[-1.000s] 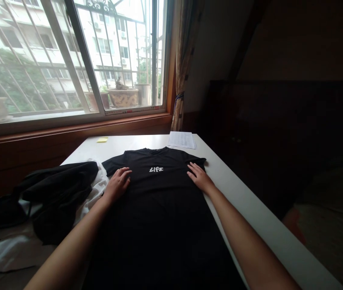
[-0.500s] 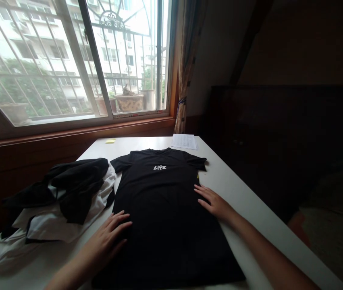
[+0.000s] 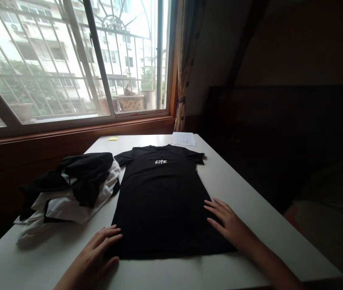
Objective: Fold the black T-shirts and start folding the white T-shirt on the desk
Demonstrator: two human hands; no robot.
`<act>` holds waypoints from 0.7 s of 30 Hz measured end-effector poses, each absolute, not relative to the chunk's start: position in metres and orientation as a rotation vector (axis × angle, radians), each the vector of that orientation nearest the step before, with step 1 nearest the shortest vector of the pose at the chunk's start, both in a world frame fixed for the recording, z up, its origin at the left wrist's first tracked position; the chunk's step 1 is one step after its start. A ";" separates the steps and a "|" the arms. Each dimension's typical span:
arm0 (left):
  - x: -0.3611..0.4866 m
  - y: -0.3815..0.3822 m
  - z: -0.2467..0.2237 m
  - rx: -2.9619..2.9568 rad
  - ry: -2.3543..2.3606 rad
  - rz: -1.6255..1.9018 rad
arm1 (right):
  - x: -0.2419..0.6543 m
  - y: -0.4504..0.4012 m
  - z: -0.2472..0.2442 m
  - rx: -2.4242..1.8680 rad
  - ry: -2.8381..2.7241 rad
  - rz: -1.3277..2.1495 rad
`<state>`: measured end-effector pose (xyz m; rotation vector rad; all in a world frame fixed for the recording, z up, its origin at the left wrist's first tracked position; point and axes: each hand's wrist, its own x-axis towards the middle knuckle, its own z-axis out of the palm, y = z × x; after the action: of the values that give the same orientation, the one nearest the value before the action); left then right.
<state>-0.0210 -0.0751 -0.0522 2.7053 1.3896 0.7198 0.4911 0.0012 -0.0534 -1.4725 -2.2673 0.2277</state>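
Note:
A black T-shirt (image 3: 162,201) lies spread flat on the white table (image 3: 250,201), its collar toward the window and its hem toward me. Small white lettering (image 3: 161,162) marks the chest. At the shirt's lower left edge, my left hand (image 3: 95,249) rests open with fingers stretched over the border. My right hand (image 3: 227,221) is open too, fingers spread on the right edge a little above the hem. Neither hand grips the cloth.
Left of the shirt sits a heap of black and white clothes (image 3: 77,189). Printed papers (image 3: 183,139) and a yellow sticky note (image 3: 113,138) lie at the table's far end. Beyond are a barred window (image 3: 68,60) and a tied curtain (image 3: 181,96).
Both hands have slid toward me along the shirt's sides, nearer the hem. The view has shifted slightly, and the whole hem and the table's front part now show.

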 end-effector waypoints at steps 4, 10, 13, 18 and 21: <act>-0.019 -0.075 -0.053 2.663 1.373 0.806 | 0.460 -0.031 -0.036 -1.316 -2.335 0.265; -0.019 -0.079 -0.048 2.548 1.381 0.863 | 0.422 -0.052 -0.018 -1.177 -2.430 0.321; -0.018 -0.081 -0.047 2.510 1.409 0.912 | 0.416 -0.052 -0.017 -1.141 -2.423 0.239; -0.017 -0.084 -0.050 2.463 1.485 0.986 | 0.420 -0.056 -0.021 -1.081 -2.342 0.083; -0.018 -0.086 -0.053 2.505 1.497 1.049 | 0.427 -0.062 -0.023 -1.088 -2.265 0.017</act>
<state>-0.0183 -0.0860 -0.0531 2.5054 1.4973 1.0493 0.4271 -0.0617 -0.0231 -1.0878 -2.2652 0.0168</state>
